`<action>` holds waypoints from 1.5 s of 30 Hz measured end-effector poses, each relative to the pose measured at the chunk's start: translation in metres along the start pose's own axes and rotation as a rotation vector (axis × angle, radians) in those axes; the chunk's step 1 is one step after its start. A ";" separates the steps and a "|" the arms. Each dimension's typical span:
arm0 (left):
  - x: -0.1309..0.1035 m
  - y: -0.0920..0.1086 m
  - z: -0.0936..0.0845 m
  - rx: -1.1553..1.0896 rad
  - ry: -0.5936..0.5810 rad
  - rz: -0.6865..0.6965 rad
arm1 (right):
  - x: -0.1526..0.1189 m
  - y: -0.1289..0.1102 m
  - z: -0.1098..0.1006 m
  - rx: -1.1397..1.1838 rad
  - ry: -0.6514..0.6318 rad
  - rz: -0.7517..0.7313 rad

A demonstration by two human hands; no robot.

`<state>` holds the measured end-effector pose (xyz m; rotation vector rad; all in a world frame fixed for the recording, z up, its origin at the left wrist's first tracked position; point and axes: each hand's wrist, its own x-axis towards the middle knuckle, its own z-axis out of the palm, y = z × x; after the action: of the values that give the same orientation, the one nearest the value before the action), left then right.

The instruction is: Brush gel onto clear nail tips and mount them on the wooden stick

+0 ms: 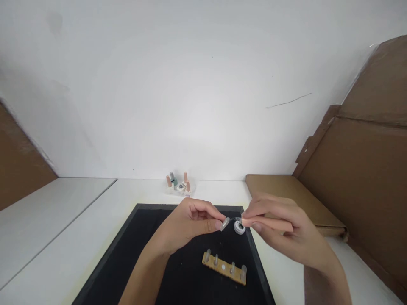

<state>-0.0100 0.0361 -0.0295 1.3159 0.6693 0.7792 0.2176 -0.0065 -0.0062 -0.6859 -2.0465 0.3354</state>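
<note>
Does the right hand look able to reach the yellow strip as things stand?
Probably yes: nothing shows between the right hand and the yellow strip, though that hand holds a pink-handled tool and may need freeing.

Left hand (190, 222), right hand (299, 235) ungloved; left forearm (148, 269), right forearm (333, 271) bare, slim.

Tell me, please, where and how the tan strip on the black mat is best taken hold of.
Probably pinch the tan strip by its two long edges near the middle, beside the white dot, coming down from above: it lies flat, and the upright clear tips stand toward both ends, leaving a gap there.
</note>
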 end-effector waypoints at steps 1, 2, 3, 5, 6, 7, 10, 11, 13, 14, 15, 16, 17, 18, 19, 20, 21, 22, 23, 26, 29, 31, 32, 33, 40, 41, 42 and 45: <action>-0.001 -0.001 -0.001 0.002 -0.001 0.001 | 0.000 0.000 -0.001 -0.017 0.012 0.001; -0.001 -0.002 -0.002 0.004 -0.002 0.003 | -0.001 0.000 -0.002 -0.031 0.024 0.000; -0.001 -0.003 -0.002 0.005 -0.003 0.003 | -0.001 0.000 -0.003 -0.038 0.032 -0.004; 0.000 -0.004 -0.003 0.001 -0.006 0.007 | -0.001 -0.001 -0.003 -0.024 0.042 -0.023; 0.001 -0.004 -0.003 -0.002 -0.008 0.008 | -0.001 -0.001 -0.003 -0.005 0.042 -0.033; 0.002 -0.004 -0.003 -0.004 -0.009 0.010 | 0.000 -0.002 -0.002 0.014 0.033 -0.039; 0.005 -0.003 -0.002 -0.010 -0.017 0.013 | 0.001 -0.003 0.002 0.067 -0.014 -0.050; 0.005 -0.003 -0.001 -0.011 -0.019 0.014 | 0.001 -0.003 0.003 0.076 -0.028 -0.049; 0.005 -0.002 0.000 -0.012 -0.022 0.013 | 0.001 -0.003 0.005 0.082 -0.039 -0.045; 0.004 -0.001 0.000 -0.013 -0.021 0.012 | 0.001 -0.003 0.005 0.074 -0.040 -0.037; 0.004 -0.001 0.001 -0.012 -0.020 0.011 | 0.001 -0.002 0.005 0.061 -0.039 -0.025; 0.003 -0.001 0.001 -0.010 -0.019 0.010 | 0.000 -0.002 0.004 0.050 -0.034 -0.014; 0.002 -0.001 0.001 -0.008 -0.019 0.010 | 0.000 -0.001 0.003 0.037 -0.025 -0.007; 0.001 -0.001 0.001 -0.006 -0.019 0.009 | -0.001 -0.001 0.002 0.021 -0.015 -0.001; 0.000 -0.002 0.001 -0.002 -0.018 0.008 | -0.001 0.000 0.001 0.004 -0.005 0.007; 0.000 -0.002 0.001 0.002 -0.017 0.007 | -0.002 0.000 0.000 -0.013 0.006 0.016; 0.000 -0.003 0.000 0.006 -0.016 0.006 | -0.002 0.000 -0.001 -0.031 0.018 0.022; 0.000 -0.004 0.000 0.008 -0.013 0.005 | -0.003 0.000 -0.002 -0.047 0.029 0.026; 0.000 -0.005 -0.001 0.011 -0.012 0.003 | -0.003 0.000 -0.002 -0.055 0.040 0.027; 0.003 -0.006 -0.002 0.009 -0.009 0.001 | -0.003 -0.001 -0.002 -0.015 0.045 -0.004; 0.005 -0.005 -0.002 0.001 -0.008 0.003 | -0.002 -0.003 0.001 0.070 0.003 -0.029; 0.006 -0.004 0.000 -0.003 -0.010 0.005 | -0.002 -0.003 0.003 0.098 -0.029 -0.025; 0.006 -0.004 0.000 -0.003 -0.013 0.005 | -0.002 -0.003 0.004 0.098 -0.040 -0.014; 0.006 -0.004 0.001 -0.002 -0.016 0.005 | -0.002 -0.003 0.004 0.091 -0.045 0.004; 0.001 -0.006 0.000 0.036 -0.005 -0.017 | -0.009 0.006 -0.009 -0.068 -0.060 0.368; 0.000 -0.006 0.001 0.041 0.002 -0.021 | -0.011 0.008 -0.011 -0.104 -0.102 0.490; 0.000 -0.005 0.002 0.046 0.008 -0.025 | -0.013 0.011 -0.014 -0.132 -0.156 0.602; 0.000 0.000 0.004 0.073 0.019 -0.039 | -0.018 0.024 -0.018 -0.171 -0.321 0.801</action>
<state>-0.0070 0.0333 -0.0291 1.3597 0.7422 0.7423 0.2484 0.0020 -0.0206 -1.6439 -2.0206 0.7679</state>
